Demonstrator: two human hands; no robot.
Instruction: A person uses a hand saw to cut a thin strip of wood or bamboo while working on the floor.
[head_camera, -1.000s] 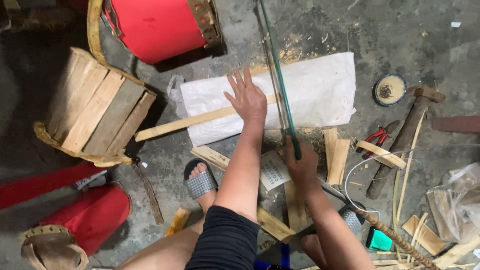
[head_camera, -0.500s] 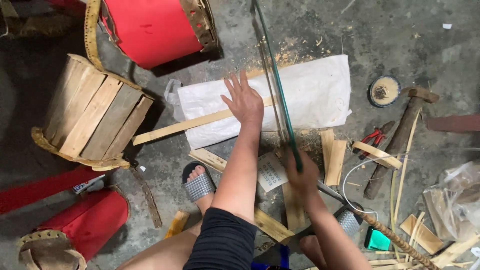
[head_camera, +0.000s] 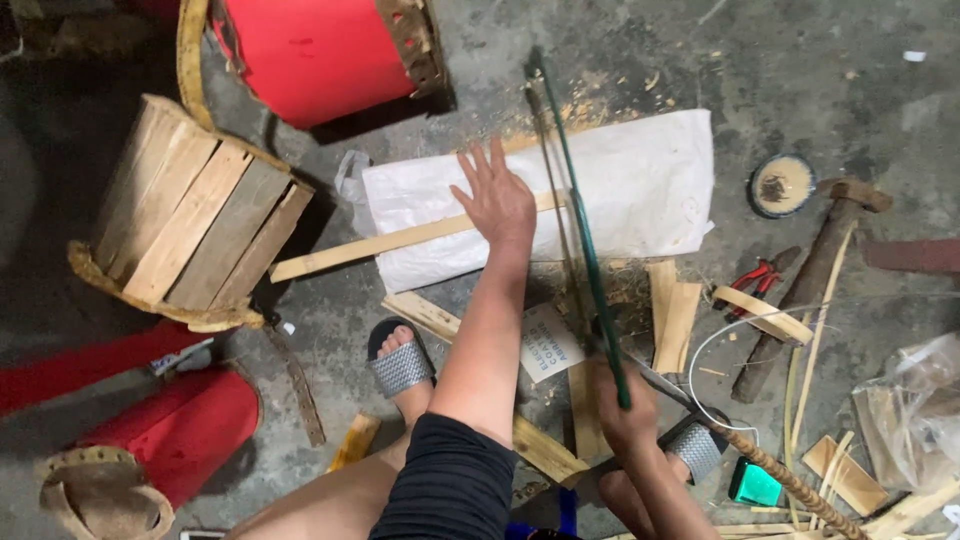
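My left hand (head_camera: 497, 196) lies flat, fingers spread, on a long thin wooden slat (head_camera: 380, 245) that rests across a white woven sack (head_camera: 640, 180) on the concrete floor. My right hand (head_camera: 622, 408) is closed on the handle end of a green-framed bow saw (head_camera: 580, 215). The saw's frame and blade run away from me across the slat, just right of my left hand. Sawdust lies on the sack near the blade's far end.
A wooden-slat drum shell (head_camera: 190, 225) lies at left, a red drum (head_camera: 310, 55) at top, another red drum (head_camera: 165, 435) lower left. A hammer (head_camera: 810, 280), red pliers (head_camera: 750, 285), a round tin (head_camera: 782, 185), wood offcuts (head_camera: 672, 312) and my sandalled feet (head_camera: 400, 365) surround me.
The saw has slid toward me along its length, and my right hand has drawn back with it. My left hand stays pressed on the slat.
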